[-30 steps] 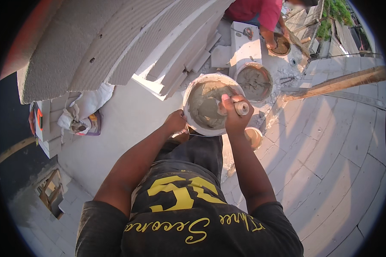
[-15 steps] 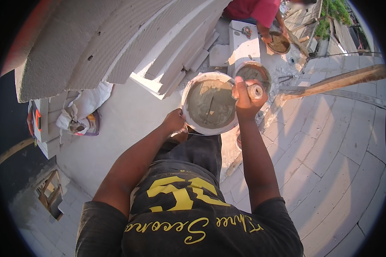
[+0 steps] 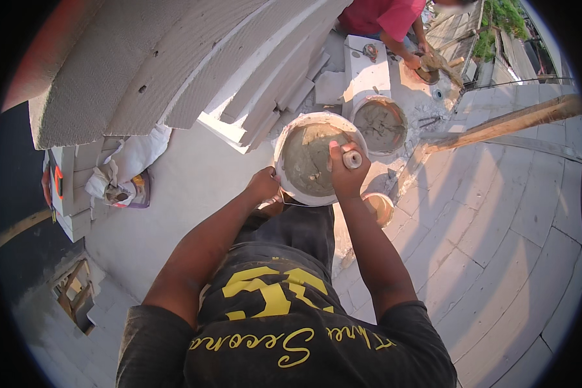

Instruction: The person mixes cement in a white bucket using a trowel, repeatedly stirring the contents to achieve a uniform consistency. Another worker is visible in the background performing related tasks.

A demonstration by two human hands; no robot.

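A white-rimmed bucket (image 3: 280, 150) of wet grey mortar (image 3: 307, 155) stands in front of my legs. My left hand (image 3: 263, 185) is closed on its near left rim, where a thin wire handle hangs. My right hand (image 3: 349, 173) is wrapped round the pale, round-ended handle of a trowel (image 3: 352, 160), over the right part of the bucket. The trowel's blade is hidden behind the hand. Just beyond, to the right, sits a second bucket (image 3: 381, 124) with more grey mortar in it.
Large pale blocks (image 3: 194, 71) are stacked at the upper left. A co-worker in a red shirt (image 3: 378, 18) reaches into a bowl (image 3: 427, 74) at the back. A wooden beam (image 3: 511, 124) juts in from the right above a block wall (image 3: 498, 200). A small container (image 3: 378, 208) stands by my right forearm.
My right hand has moved left and nearer with the trowel, from between the two buckets to over the near one. The left hand stays on the rim. The co-worker's hands have shifted at the bowl.
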